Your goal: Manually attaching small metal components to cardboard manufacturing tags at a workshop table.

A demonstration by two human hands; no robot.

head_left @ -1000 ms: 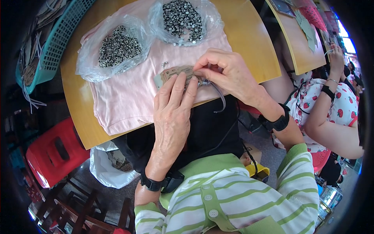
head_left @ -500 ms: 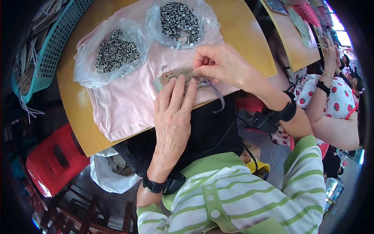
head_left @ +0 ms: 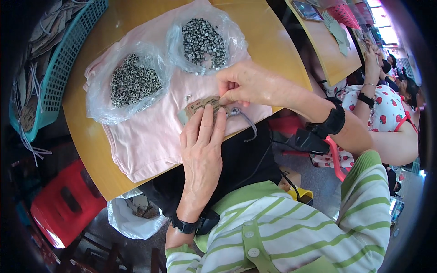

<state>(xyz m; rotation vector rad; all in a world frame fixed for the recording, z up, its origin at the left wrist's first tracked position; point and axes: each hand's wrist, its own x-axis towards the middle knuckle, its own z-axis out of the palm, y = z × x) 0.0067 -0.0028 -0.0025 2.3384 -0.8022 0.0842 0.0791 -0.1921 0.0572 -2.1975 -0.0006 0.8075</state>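
Note:
A brown printed cardboard tag [head_left: 203, 104] lies near the front edge of a folded pink cloth [head_left: 145, 152]. My left hand [head_left: 202, 145] rests on it with fingers stretched out, pressing it down and covering its lower part. Over the tag's right end, my right hand [head_left: 248, 86] is closed in a pinch; whatever sits between thumb and fingertips is hidden. A grey cord [head_left: 247, 119] loops out from that end, beside a small shiny metal piece. Another small metal piece [head_left: 187, 97] lies on the cloth just behind the tag.
Two clear plastic bags stand open behind my hands: one of metal rings [head_left: 135, 81], one of round metal caps [head_left: 203, 43]. A teal basket [head_left: 68, 63] of corded tags is at left. Red stools [head_left: 68, 202] flank the wooden table [head_left: 86, 157]. A co-worker [head_left: 387, 107] sits at right.
The whole view has shifted slightly, with the table now lower and further left in the picture. Both hands stay at the tag, the right still pinching at its right end.

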